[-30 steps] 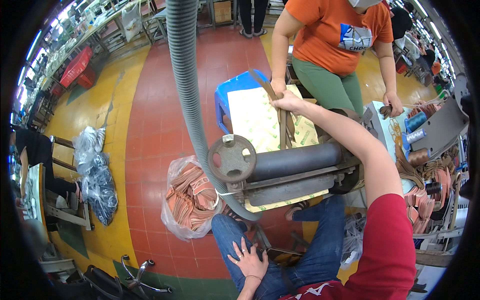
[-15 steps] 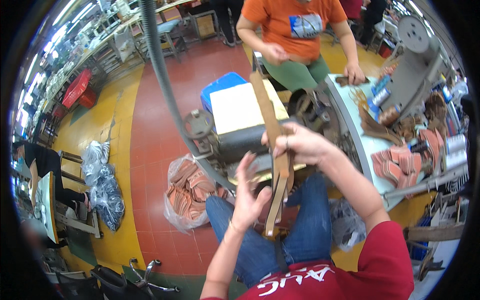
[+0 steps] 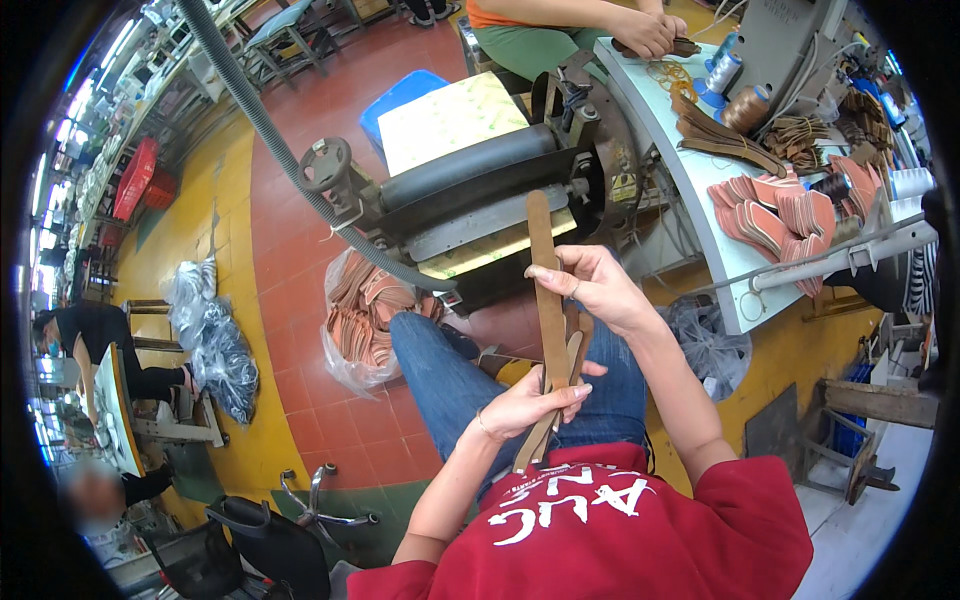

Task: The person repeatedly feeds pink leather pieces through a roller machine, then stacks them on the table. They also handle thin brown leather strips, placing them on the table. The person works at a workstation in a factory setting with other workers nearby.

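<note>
My left hand (image 3: 530, 405) is closed around the lower part of several narrow brown leather-like strips, thumb on top. Their pale ends (image 3: 533, 455) stick out below it, toward my shirt. One long brown strip (image 3: 541, 225) with a rounded tip rises from this bundle, pointing away from me. Higher up, my right hand (image 3: 595, 285) pinches that long strip between thumb and fingers. Shorter strips (image 3: 580, 335) lean out just right of it. Both hands are above my lap, near the front of a roller machine (image 3: 475, 165).
Ahead, a grey hose (image 3: 255, 110) slants past the machine. A clear bag of pinkish pieces (image 3: 365, 320) lies on the floor at left. The right-hand table (image 3: 640, 130) carries stacked pink pieces (image 3: 770, 215), brown bundles and thread spools (image 3: 745, 108). A co-worker's hands (image 3: 650, 35) work at its far end.
My left hand, loosely spread before, is now closed on the strips. The long strip has come lower and nearer to me. The view has tilted down, and the co-worker's hands have come together.
</note>
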`<state>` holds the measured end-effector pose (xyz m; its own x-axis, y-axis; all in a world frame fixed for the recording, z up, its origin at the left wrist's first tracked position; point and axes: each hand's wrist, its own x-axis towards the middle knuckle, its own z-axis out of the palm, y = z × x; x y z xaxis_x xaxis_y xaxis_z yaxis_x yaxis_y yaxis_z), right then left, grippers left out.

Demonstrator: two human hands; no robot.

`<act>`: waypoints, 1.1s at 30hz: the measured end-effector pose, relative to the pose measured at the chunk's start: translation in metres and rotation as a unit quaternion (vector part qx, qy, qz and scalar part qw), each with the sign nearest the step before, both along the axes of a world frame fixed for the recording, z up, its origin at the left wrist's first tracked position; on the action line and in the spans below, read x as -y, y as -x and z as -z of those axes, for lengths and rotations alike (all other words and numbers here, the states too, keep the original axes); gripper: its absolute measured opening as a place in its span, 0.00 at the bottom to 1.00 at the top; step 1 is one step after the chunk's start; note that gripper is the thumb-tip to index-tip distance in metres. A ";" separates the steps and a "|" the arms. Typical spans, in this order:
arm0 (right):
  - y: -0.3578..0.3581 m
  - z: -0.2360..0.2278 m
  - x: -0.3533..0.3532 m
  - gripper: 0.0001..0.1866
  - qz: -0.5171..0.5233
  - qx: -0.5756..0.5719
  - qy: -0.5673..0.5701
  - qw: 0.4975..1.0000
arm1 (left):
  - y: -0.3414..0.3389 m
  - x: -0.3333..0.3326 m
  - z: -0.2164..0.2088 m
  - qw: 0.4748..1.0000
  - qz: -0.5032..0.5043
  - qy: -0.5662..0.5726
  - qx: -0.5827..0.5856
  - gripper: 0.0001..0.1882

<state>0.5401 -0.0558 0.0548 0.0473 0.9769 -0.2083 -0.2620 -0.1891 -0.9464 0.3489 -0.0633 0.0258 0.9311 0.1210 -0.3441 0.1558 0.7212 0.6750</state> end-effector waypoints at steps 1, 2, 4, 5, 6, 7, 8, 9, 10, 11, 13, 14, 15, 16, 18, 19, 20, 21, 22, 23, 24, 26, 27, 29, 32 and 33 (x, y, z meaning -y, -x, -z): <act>0.000 -0.002 -0.001 0.13 0.032 0.016 -0.024 0.999 | 0.001 0.002 0.000 0.999 -0.025 0.042 0.014 0.22; 0.000 -0.004 -0.002 0.13 0.073 0.032 -0.048 0.996 | 0.003 0.002 0.000 0.995 -0.048 0.085 0.029 0.22; -0.001 -0.008 -0.003 0.11 0.165 0.036 -0.061 0.984 | 0.007 0.002 0.000 0.984 -0.099 0.146 0.035 0.21; -0.004 -0.011 -0.003 0.14 0.195 0.026 -0.114 0.974 | 0.009 0.001 0.001 0.982 -0.112 0.150 0.034 0.20; -0.008 -0.013 -0.003 0.15 0.220 0.017 -0.094 0.971 | 0.011 0.000 0.002 0.980 -0.125 0.155 0.034 0.20; -0.012 -0.016 -0.002 0.16 0.236 -0.002 -0.107 0.966 | 0.013 -0.001 0.004 0.977 -0.138 0.160 0.036 0.20; -0.016 -0.018 0.000 0.16 0.254 -0.004 -0.097 0.962 | 0.014 -0.001 0.007 0.978 -0.149 0.136 0.047 0.19; -0.020 -0.021 0.001 0.16 0.261 -0.012 -0.089 0.961 | 0.014 -0.001 0.011 0.980 -0.162 0.113 0.035 0.19; -0.023 -0.025 0.003 0.16 0.261 -0.019 -0.098 0.960 | 0.013 -0.002 0.016 0.979 -0.176 0.094 0.028 0.19; -0.027 -0.029 0.004 0.17 0.260 -0.032 -0.109 0.959 | 0.013 -0.004 0.022 0.978 -0.192 0.077 0.036 0.19; -0.034 -0.043 0.013 0.17 0.265 -0.078 -0.092 0.957 | 0.010 -0.012 0.035 0.970 -0.234 0.065 0.002 0.20; -0.036 -0.049 0.017 0.17 0.246 -0.089 -0.103 0.960 | 0.008 -0.016 0.040 0.960 -0.266 0.085 -0.016 0.20; -0.037 -0.055 0.021 0.17 0.236 -0.104 -0.105 0.961 | 0.005 -0.020 0.045 0.948 -0.295 0.109 -0.052 0.21; -0.037 -0.060 0.025 0.16 0.212 -0.100 -0.088 0.968 | 0.003 -0.025 0.047 0.949 -0.292 0.108 -0.056 0.22; -0.031 -0.059 0.028 0.16 0.140 -0.082 -0.040 0.986 | -0.002 -0.029 0.046 0.957 -0.264 0.118 0.018 0.25; -0.027 -0.055 0.030 0.16 0.099 -0.076 -0.027 0.992 | -0.005 -0.029 0.043 0.958 -0.255 0.132 0.006 0.27; -0.021 -0.046 0.028 0.15 0.067 -0.061 -0.001 0.996 | -0.010 -0.029 0.039 0.966 -0.229 0.116 -0.004 0.33; -0.012 -0.036 0.027 0.13 0.048 -0.051 0.018 0.997 | -0.012 -0.023 0.033 0.963 -0.236 0.126 0.027 0.35; -0.004 -0.024 0.024 0.13 0.056 -0.010 0.044 0.997 | -0.014 -0.022 0.029 0.970 -0.183 0.139 0.080 0.36; 0.003 -0.012 0.021 0.12 0.051 0.025 0.042 0.998 | -0.015 -0.021 0.025 0.971 -0.130 0.150 0.132 0.36; 0.007 -0.003 0.019 0.14 0.093 0.145 0.025 0.985 | -0.015 -0.019 0.023 0.967 -0.125 0.178 0.133 0.32; 0.012 0.008 0.019 0.16 0.215 0.321 0.011 0.922 | -0.016 -0.018 0.025 0.983 -0.148 0.092 0.065 0.28; 0.010 0.008 0.021 0.14 0.233 0.372 -0.012 0.898 | -0.016 -0.018 0.028 0.984 -0.165 0.056 0.043 0.26; 0.003 0.000 0.026 0.10 0.249 0.231 0.033 0.940 | -0.018 -0.020 0.037 0.971 -0.217 0.093 0.039 0.22; -0.005 -0.022 0.041 0.10 0.201 0.311 0.083 0.925 | -0.023 -0.020 0.050 0.944 -0.321 0.069 -0.030 0.24; -0.003 -0.028 0.045 0.11 0.169 0.364 0.081 0.912 | -0.025 -0.020 0.052 0.940 -0.327 0.092 0.016 0.25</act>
<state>0.5433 -0.1009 0.0827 0.5230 0.8405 -0.1415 0.3557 -0.3661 -0.8599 0.3736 -0.0430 -0.0260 0.6884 0.6122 -0.3890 -0.3800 0.7612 0.5255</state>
